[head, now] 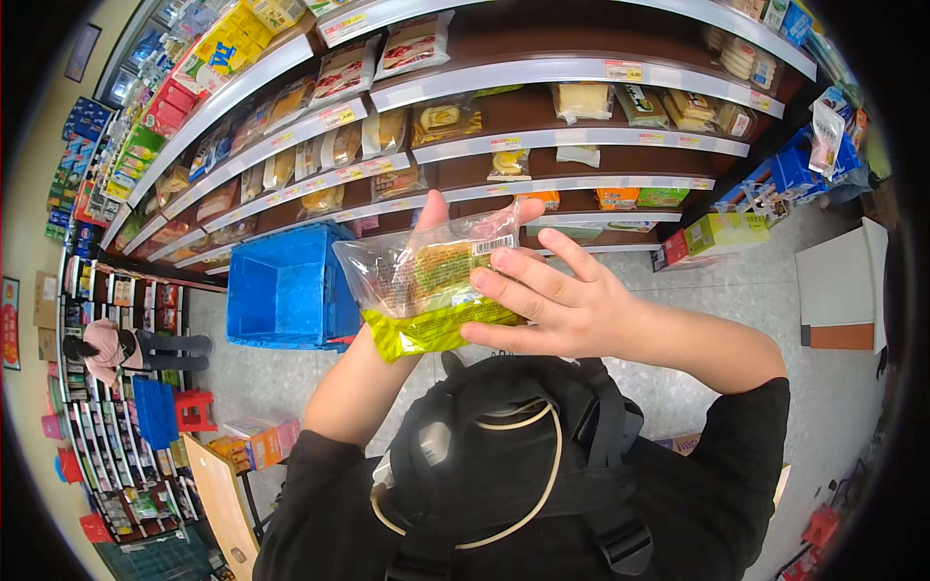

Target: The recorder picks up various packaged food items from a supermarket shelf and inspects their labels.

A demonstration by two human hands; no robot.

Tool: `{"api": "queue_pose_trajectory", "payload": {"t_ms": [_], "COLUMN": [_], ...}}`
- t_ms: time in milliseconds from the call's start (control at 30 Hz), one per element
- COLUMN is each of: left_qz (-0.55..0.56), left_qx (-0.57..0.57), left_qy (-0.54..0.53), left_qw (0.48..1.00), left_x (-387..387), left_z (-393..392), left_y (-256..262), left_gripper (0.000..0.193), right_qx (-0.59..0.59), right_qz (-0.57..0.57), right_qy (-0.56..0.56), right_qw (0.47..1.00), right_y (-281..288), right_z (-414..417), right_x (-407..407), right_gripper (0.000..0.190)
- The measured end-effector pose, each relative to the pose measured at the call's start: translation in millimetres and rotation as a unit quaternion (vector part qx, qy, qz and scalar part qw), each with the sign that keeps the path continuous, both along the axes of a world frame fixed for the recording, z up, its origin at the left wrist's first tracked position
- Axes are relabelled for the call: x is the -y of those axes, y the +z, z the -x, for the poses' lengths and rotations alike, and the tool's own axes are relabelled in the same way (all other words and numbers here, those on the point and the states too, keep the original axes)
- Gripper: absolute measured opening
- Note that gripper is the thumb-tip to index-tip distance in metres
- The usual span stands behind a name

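A clear and yellow-green plastic package of bread (429,290) lies across my left hand (434,212), which is mostly hidden beneath it; a thumb or finger shows above its upper edge. My right hand (559,294) rests on the package's right part, its fingers spread over the printed side near a barcode. Beyond both hands stand store shelves (581,136) with packaged breads, among them a bagged loaf (583,100) and a roll in a yellow-printed bag (445,122). Price tags run along the shelf edges.
An open blue plastic crate (280,287) stands on the floor to the left of the package. Cartons (716,236) sit by the shelf's right end. Farther left are a person in a pink top (112,352), another blue crate (154,412) and a red stool (195,410).
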State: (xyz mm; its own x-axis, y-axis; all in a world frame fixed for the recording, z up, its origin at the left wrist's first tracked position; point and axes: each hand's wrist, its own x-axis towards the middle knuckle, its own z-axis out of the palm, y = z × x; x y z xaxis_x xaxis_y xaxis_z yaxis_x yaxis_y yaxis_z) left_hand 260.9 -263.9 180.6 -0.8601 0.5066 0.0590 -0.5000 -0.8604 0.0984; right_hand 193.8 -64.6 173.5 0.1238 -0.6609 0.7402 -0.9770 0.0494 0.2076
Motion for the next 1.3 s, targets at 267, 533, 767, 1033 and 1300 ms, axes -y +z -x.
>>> {"api": "queue_pose_trajectory", "payload": {"t_ms": [267, 533, 767, 1033, 1300], "left_qz": [-0.054, -0.086, -0.076, 0.005, 0.013], "left_qx": [-0.033, -0.028, -0.013, -0.006, 0.092], "left_qy": [-0.029, -0.035, -0.027, -0.082, -0.084], "left_qw": [0.998, 0.995, 0.997, 0.997, 0.992], "left_x": [52, 113, 157, 199, 206], "left_z": [-26, -59, -85, -106, -115], "left_y": [-2, -8, -5, 1, 15], "left_gripper": [0.090, 0.091, 0.094, 0.095, 0.083], "right_qx": [-0.025, -0.034, -0.051, -0.075, -0.073], "right_qz": [-0.051, -0.067, -0.080, -0.062, -0.041], "right_qy": [0.020, 0.019, 0.011, 0.020, -0.002], "right_qw": [0.998, 0.997, 0.995, 0.995, 0.996], "right_y": [23, 27, 46, 48, 58], "right_z": [-27, -61, -100, -136, -131], "right_x": [50, 110, 167, 225, 248], "right_gripper": [0.039, 0.038, 0.026, 0.014, 0.020]}}
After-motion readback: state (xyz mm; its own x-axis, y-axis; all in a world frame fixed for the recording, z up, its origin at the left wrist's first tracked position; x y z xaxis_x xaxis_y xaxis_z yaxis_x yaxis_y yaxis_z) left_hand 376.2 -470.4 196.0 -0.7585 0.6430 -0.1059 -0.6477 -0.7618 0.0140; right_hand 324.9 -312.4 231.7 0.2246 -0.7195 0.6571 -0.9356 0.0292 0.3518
